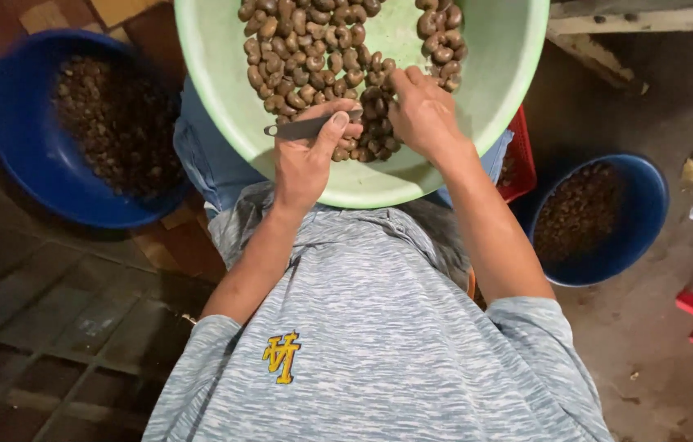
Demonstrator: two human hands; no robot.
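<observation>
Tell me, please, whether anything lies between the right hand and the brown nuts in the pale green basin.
Nothing visible does. The right hand already rests on the nuts inside the green basin; the left hand holds a small metal blade beside it.

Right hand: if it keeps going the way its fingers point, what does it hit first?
The right hand points up-left in the picture, fingers already on the nuts piled in the green basin. It would push into that pile first; the basin's floor lies beneath, depth unclear.
</observation>
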